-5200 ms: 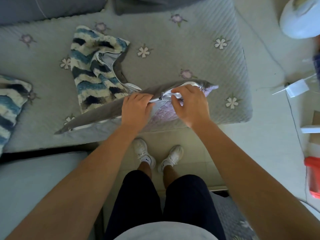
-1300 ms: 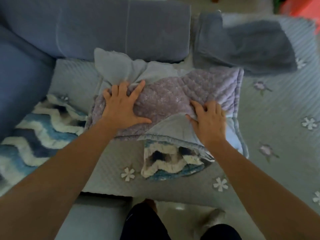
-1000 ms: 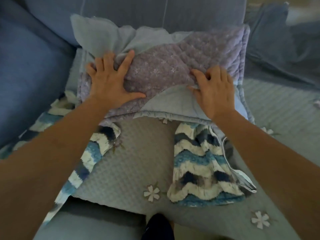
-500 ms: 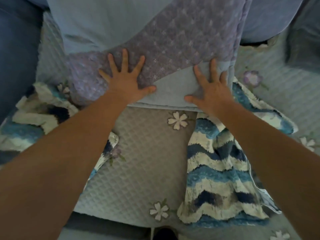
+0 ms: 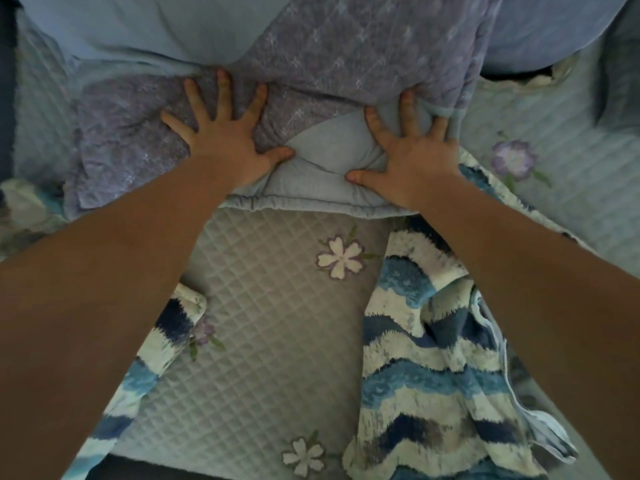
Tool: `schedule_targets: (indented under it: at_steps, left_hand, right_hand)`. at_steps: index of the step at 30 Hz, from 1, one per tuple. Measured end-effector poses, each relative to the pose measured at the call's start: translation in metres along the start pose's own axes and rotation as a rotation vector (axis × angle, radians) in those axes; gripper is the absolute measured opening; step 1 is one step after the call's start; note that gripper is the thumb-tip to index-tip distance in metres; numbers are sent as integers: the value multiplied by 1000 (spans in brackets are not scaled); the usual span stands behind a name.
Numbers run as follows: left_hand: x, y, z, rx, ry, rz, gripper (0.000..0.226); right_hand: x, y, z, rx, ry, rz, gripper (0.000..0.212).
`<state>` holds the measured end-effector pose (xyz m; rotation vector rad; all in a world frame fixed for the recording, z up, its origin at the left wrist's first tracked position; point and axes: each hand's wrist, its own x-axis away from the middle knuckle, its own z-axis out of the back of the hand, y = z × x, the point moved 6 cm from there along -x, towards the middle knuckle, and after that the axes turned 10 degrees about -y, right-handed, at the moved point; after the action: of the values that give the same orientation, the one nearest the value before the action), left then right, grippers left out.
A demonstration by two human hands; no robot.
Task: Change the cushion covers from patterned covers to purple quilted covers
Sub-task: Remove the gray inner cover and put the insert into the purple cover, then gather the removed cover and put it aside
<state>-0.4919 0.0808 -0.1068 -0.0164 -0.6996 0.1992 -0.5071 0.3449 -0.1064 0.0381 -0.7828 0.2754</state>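
Sunk deeper, left hand [image 5: 225, 140] and right hand [image 5: 415, 157] press splayed fingers into the purple cushion [image 5: 363, 46].

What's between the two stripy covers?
The head view shows only the quilted seat pad, with a white flower, between the left stripy cover and the right stripy cover.

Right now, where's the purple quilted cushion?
The purple quilted cushion is top centre in the head view, on the seat pad; left hand and right hand press its near edge, the zigzag cover lies below its right corner.
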Motion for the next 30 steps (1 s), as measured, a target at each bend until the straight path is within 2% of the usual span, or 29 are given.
schedule_targets:
  at_steps: [4,6,8,10,12,13,15,18,20,22,24,27,30]
  left_hand:
    - [25,3,-3,-14,111,37,99]
    - [50,7,-13,19,223,23,97]
    - [76,8,-25,154,340,31,93]
    - [101,17,-45,391,410,50,85]
    - [130,42,-70,627,444,17,79]
    - [148,61,-84,713,431,-16,75]
    - [185,106,-113,814,300,-94,70]
    - [241,175,-149,800,83,-190,64]
    - [273,206,-175,759,0,-149,65]
    - [300,226,-200,689,-24,-67,70]
    - [324,245,-218,652,-20,-26,75]
    - [350,262,-233,598,26,-25,76]
    - [356,271,-244,529,104,-21,76]
  right_hand:
    - [28,6,-12,-211,131,127,103]
    - [57,8,-34,-218,201,127,117]
    - [90,17,-69,-152,162,93,128]
    - [125,38,-106,-94,91,16,119]
    - [158,62,-131,-34,92,-62,100]
    - [170,72,-140,-17,87,-85,92]
    - [192,90,-152,-26,88,-105,82]
    - [227,115,-167,-112,118,-155,75]
    - [258,133,-186,-123,85,-267,77]
    - [289,150,-207,-103,35,-371,81]
    - [311,161,-221,-73,32,-397,80]
    - [312,165,-222,-85,147,-345,73]
    - [293,164,-229,-278,166,-241,87]
